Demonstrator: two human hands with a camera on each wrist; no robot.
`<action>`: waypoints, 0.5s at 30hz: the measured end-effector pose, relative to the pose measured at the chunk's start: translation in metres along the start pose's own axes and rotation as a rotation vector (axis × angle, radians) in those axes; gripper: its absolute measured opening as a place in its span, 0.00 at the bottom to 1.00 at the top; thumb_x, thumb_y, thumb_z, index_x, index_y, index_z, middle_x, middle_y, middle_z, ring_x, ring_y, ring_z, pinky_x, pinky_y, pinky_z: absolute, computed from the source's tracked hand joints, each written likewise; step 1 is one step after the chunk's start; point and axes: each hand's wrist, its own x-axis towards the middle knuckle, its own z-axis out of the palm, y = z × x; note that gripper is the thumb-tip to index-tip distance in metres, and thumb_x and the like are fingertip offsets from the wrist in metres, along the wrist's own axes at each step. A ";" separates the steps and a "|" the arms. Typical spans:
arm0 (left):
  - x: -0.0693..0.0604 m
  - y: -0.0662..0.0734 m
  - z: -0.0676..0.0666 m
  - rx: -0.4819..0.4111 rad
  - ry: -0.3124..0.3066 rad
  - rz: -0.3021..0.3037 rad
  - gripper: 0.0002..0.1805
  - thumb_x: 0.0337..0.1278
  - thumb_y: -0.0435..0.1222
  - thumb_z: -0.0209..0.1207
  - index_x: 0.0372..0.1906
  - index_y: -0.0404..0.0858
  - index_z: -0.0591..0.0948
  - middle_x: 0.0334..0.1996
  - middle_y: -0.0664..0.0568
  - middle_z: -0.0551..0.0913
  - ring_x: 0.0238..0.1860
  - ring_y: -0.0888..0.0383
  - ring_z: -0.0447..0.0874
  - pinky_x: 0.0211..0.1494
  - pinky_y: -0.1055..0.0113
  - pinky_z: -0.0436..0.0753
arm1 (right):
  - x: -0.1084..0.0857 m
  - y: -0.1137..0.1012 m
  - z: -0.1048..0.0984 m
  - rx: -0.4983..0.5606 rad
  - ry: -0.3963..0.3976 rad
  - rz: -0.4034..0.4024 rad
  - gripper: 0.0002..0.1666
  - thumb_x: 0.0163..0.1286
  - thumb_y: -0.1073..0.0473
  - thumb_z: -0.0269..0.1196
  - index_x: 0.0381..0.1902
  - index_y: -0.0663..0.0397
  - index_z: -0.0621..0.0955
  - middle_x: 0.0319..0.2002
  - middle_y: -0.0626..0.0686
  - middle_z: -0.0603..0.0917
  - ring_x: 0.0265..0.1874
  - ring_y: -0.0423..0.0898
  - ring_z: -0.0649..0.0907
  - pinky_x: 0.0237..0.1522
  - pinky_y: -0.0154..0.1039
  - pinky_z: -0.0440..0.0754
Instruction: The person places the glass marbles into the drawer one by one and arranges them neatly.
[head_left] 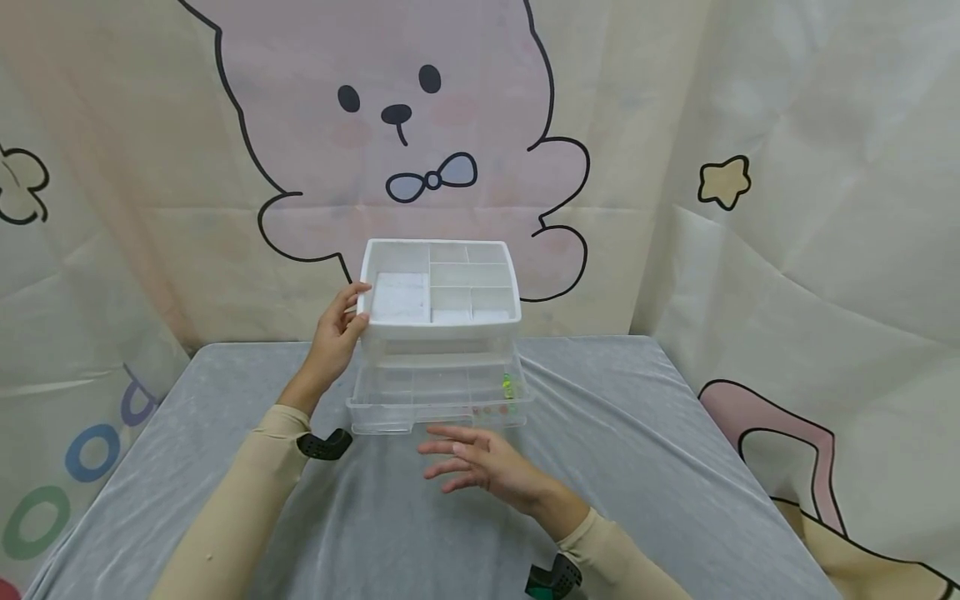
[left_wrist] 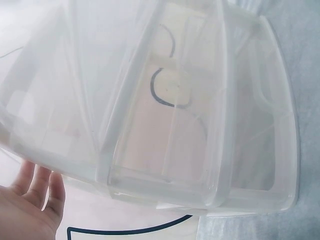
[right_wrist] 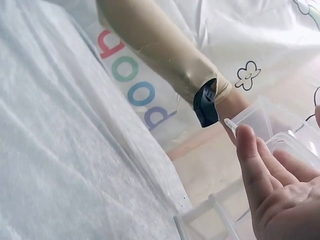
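Observation:
A white storage box [head_left: 442, 327] with a sectioned top tray and clear drawers stands on the cloth-covered table. Its bottom clear drawer [head_left: 431, 414] juts out towards me, with small yellow-green and reddish items [head_left: 507, 386] at its right side. My left hand [head_left: 337, 333] holds the upper left edge of the box, thumb and fingertips at the rim. In the left wrist view its fingers [left_wrist: 56, 192] touch the translucent side. Just in front of the drawer, my right hand [head_left: 483, 467] is spread with nothing in it; whether it touches the drawer front cannot be told.
A grey-blue cloth [head_left: 637, 475] covers the table. Behind it hangs a curtain [head_left: 622, 167] printed with a bear, and more printed fabric hangs at both sides. Each wrist wears a dark band device [head_left: 326, 445].

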 end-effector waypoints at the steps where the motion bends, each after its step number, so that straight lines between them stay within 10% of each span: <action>1: 0.000 0.000 0.000 0.001 0.000 0.002 0.24 0.78 0.35 0.47 0.73 0.41 0.65 0.72 0.36 0.64 0.54 0.56 0.74 0.48 0.74 0.73 | 0.000 -0.001 0.000 0.032 -0.002 0.005 0.32 0.83 0.52 0.48 0.78 0.58 0.61 0.73 0.66 0.70 0.55 0.41 0.86 0.52 0.37 0.85; 15: -0.001 0.001 0.000 -0.005 -0.005 0.003 0.24 0.78 0.35 0.47 0.74 0.41 0.65 0.73 0.35 0.63 0.53 0.60 0.74 0.48 0.74 0.73 | 0.003 -0.006 0.009 0.303 0.023 0.021 0.37 0.85 0.44 0.40 0.81 0.58 0.52 0.77 0.65 0.63 0.54 0.41 0.85 0.52 0.34 0.83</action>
